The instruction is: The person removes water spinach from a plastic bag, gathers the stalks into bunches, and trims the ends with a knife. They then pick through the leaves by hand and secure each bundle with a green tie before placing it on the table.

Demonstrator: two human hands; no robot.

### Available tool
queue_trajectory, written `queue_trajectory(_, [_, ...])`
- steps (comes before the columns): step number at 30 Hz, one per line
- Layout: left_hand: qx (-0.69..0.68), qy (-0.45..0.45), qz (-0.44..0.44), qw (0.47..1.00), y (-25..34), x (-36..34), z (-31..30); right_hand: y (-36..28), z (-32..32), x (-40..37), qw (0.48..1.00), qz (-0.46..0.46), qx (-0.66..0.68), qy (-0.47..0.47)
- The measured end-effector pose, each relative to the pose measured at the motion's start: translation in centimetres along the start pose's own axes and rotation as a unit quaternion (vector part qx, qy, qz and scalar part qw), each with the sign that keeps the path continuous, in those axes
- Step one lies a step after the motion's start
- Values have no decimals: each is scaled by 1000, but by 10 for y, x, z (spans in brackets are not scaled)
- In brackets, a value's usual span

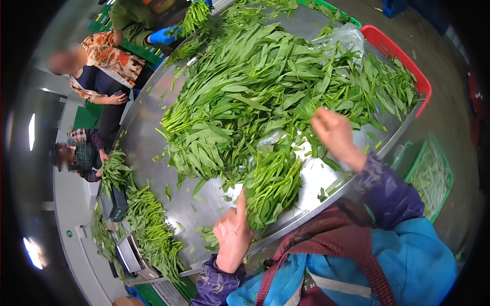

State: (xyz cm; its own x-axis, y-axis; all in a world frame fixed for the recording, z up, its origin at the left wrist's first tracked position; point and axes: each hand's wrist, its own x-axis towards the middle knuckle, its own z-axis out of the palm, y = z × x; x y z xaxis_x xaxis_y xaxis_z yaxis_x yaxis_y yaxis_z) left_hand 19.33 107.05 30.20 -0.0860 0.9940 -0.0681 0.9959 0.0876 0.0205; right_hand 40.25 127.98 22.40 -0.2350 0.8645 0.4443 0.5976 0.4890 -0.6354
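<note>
A big heap of leafy green stalks [245, 81] covers the middle of the metal table [153, 122]. Below it, a smaller bunch of greens [270, 186] lies near the table edge. My left hand [233, 234] is at this bunch's left side, the index finger stretched along it and the other fingers curled in; nothing plainly shows in it. My right hand [334, 133] is over the right part of the heap, its fingers bent together and blurred at the tips. What they hold, if anything, is too small to make out.
A red crate [395, 51] borders the heap at upper right; a green crate [446, 173] stands below it. More greens [150, 219] lie at left by a scale [118, 204]. Three people stand across the table, one wearing a blue glove [163, 36].
</note>
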Motion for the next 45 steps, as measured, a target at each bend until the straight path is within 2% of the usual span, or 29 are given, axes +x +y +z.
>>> queue_trajectory(2, [14, 15, -1, 1000, -2, 2, 3, -1, -23, 8, 992, 100, 34, -71])
queue_trajectory(3, [32, 26, 6, 999, -3, 1, 4, -14, -24, 5, 991, 101, 37, -74])
queue_trajectory(5, [50, 36, 22, 998, -3, 4, 7, -53, -18, -9, 992, -19, 73, -104])
queue_trajectory(6, [66, 49, 38, 996, -2, 6, 7, -57, -1, -19, 990, -136, 7, -33])
queue_trajectory(8, [79, 66, 46, 994, -1, 6, 6, -51, 4, -21, 973, -134, 62, -180])
queue_trajectory(10, [90, 58, 48, 993, -5, 2, 9, -19, 16, -17, 993, -89, 59, -53])
queue_trajectory(12, [91, 59, 43, 993, -7, 1, 10, -7, -4, 0, 988, 61, 76, -120])
queue_trajectory(13, [76, 63, 43, 994, -8, 3, 11, -18, -9, 6, 988, 49, 82, -120])
queue_trajectory(15, [62, 68, 44, 995, -5, 5, 13, -42, -18, 7, 976, 5, 13, -218])
queue_trajectory(16, [72, 68, 61, 993, -4, 6, 14, -42, -8, 1, 966, -47, -58, -248])
queue_trajectory(18, [91, 77, 75, 990, -3, 9, 14, -48, 3, -3, 908, -43, -80, -408])
queue_trajectory(19, [81, 84, 92, 989, -4, 9, 14, -51, -2, 2, 887, -26, 42, -460])
queue_trajectory(20, [70, 91, 108, 987, -6, 8, 14, -42, 3, 5, 888, -36, 44, -456])
queue_trajectory(22, [57, 95, 105, 988, -10, 6, 13, -6, 11, 4, 950, 52, 185, -245])
queue_trajectory(24, [-23, -9, 17, 1000, -14, -2, 9, 29, 3, 16, 942, 159, 248, -163])
queue_trajectory(26, [-122, -127, -133, 975, -14, 2, -5, 28, -18, 22, 919, 237, 285, -137])
queue_trajectory(28, [-337, -60, -90, 935, -32, -1, 11, 11, -31, 22, 871, 303, 347, -171])
queue_trajectory(29, [-380, -65, -100, 917, -33, 0, 12, 16, -22, 17, 881, 265, 356, -163])
queue_trajectory(30, [-421, -64, -109, 898, -35, 2, 12, 15, -18, 13, 921, 198, 296, -158])
queue_trajectory(32, [-413, -58, -93, 904, -40, 3, 22, 7, -7, 9, 957, 35, 273, -92])
queue_trajectory(33, [-415, -55, -97, 903, -42, 3, 25, -7, -10, 11, 958, 37, 270, -88])
queue_trajectory(35, [-397, -44, -95, 912, -44, 2, 28, -42, -22, 15, 900, 131, 393, -132])
queue_trajectory(36, [-396, -46, -92, 912, -43, 2, 29, -53, -24, 16, 901, 133, 393, -129])
queue_trajectory(39, [-383, -75, -126, 912, -39, 1, 26, -76, -20, 17, 909, 93, 364, -178])
queue_trajectory(41, [-390, -68, -124, 910, -38, 0, 28, -86, -11, 15, 969, -58, 177, -163])
queue_trajectory(44, [-380, -60, -125, 915, -30, -1, 27, -97, 9, 4, 978, -106, 112, -144])
queue_trajectory(45, [-362, -59, -131, 921, -28, -2, 25, -92, 20, 3, 978, -82, 120, -147])
